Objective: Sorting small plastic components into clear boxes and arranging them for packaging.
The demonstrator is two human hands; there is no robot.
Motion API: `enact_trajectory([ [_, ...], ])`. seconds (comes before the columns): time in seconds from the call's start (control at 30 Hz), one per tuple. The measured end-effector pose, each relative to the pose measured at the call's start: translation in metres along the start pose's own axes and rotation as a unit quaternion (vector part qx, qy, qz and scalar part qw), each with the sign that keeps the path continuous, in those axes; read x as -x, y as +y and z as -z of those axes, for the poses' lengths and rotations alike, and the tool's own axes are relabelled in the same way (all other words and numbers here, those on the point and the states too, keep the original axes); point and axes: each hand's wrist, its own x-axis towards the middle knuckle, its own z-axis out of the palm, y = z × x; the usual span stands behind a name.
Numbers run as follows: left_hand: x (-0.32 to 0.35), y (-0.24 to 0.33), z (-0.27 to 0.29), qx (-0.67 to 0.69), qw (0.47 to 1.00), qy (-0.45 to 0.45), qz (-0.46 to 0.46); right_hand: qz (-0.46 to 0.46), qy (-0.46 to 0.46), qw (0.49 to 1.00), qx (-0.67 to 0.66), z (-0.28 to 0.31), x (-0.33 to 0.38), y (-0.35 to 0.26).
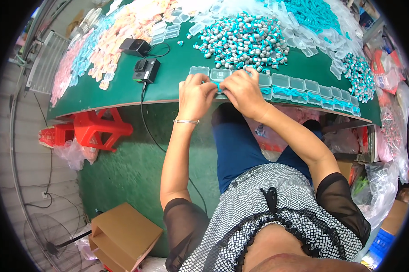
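Note:
My left hand (196, 94) is closed at the table's near edge, its thumb and fingertips pinched together. Close beside it, my right hand (246, 93) is bent over with its fingers pinched too. A short bit of turquoise cord (219, 86) shows between the two sets of fingertips, over a transparent plastic box. Open-lidded small boxes (280, 81) run in a row along the edge to the right, with turquoise cords (299, 94) lying in them. Just beyond my hands is a heap of grey-and-turquoise small pieces (245, 41). My fingers hide the boxes beneath them.
Peach, blue and pink pieces (111, 45) are spread at the far left, near two black adapter-like devices (145, 70) with a cable. Turquoise cords (311, 16) and empty boxes are piled at the back right. A red stool (100, 129) and a cardboard box (125, 235) stand below.

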Motion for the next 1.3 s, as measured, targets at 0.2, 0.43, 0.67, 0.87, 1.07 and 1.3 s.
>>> enact_trajectory([
  [0.2,-0.003,0.005,0.003,-0.008,1.0,-0.013,0.021,-0.018,-0.01,1.0,0.017,0.005,0.0,-0.002],
  [0.43,-0.008,0.003,0.007,-0.025,0.998,-0.043,0.03,-0.008,0.009,1.0,0.014,0.006,-0.004,0.0],
  [0.67,-0.054,-0.018,0.001,0.002,0.994,0.004,0.112,-0.024,-0.004,0.999,-0.023,0.048,-0.002,0.001],
  [0.87,-0.089,-0.044,-0.031,-0.122,0.971,-0.119,0.168,-0.033,0.014,0.999,-0.026,0.092,0.024,0.024],
  [1.07,-0.093,-0.04,-0.037,-0.161,0.972,-0.089,0.146,-0.087,0.023,0.996,0.0,0.133,0.045,0.053],
  [1.3,-0.099,-0.044,-0.027,-0.11,0.976,-0.071,0.174,-0.114,0.021,0.993,-0.016,0.143,0.05,0.063],
])
